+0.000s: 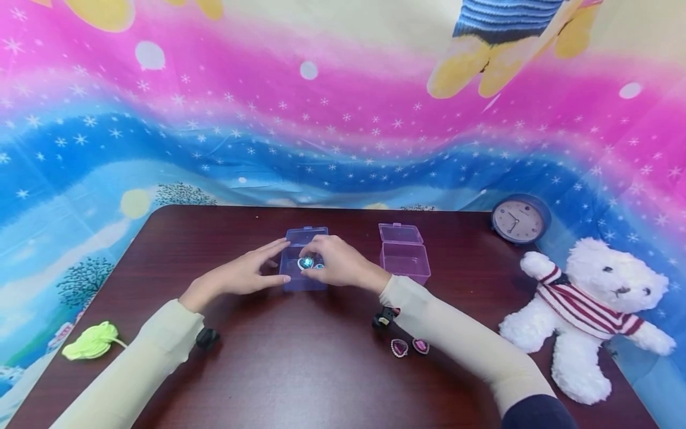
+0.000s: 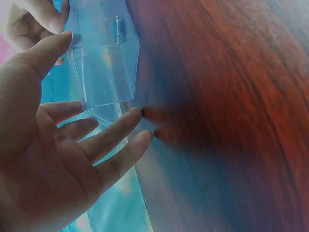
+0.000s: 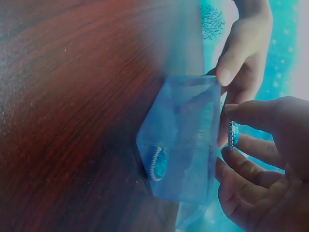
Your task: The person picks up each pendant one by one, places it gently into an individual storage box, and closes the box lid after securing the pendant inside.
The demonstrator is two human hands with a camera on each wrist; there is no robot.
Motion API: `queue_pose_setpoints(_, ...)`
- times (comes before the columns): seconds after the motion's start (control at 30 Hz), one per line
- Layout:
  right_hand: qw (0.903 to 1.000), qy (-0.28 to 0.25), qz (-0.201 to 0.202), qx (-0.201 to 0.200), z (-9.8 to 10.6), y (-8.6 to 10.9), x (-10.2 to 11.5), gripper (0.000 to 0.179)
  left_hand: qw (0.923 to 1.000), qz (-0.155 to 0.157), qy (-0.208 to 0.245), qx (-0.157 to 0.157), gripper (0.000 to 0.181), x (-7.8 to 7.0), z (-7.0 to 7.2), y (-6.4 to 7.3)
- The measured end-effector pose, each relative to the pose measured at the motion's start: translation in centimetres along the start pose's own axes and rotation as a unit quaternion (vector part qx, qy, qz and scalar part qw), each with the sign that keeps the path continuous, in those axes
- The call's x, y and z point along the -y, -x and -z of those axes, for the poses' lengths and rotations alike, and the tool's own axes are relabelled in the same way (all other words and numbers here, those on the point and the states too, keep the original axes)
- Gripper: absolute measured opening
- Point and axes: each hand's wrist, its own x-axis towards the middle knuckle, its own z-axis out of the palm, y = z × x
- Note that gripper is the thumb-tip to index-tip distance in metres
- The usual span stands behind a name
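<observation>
My right hand pinches a heart-shaped blue gem with a beaded silvery rim between thumb and fingers, over the opening of a clear blue box. The box's lid is raised at the back. Inside lies a second blue gem, seen through the wall in both wrist views. Beside the box's left side is my left hand, its thumb at the near rim and its other fingers extended past the side. In the left wrist view those fingers hold nothing.
To the right stands a pink clear box with its lid up. Two pink heart gems lie near the right forearm. A round clock and a white teddy bear occupy the right side; a yellow-green item lies at left.
</observation>
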Motion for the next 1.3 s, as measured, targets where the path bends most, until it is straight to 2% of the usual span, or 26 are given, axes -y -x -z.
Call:
queue_pose_setpoints(0.43,0.9966,0.032,-0.071,0.027,-1.9,-1.6,-0.8,0.035,0.9999,0.009,0.0,0.007,0.086,-0.1,0.1,0.1)
queue_pose_setpoints(1.3,0.993,0.057,-0.097,0.038,-2.8,-2.4,-0.6,0.037,0.9999,0.004,0.0,0.009,0.086,0.0,0.1,0.0)
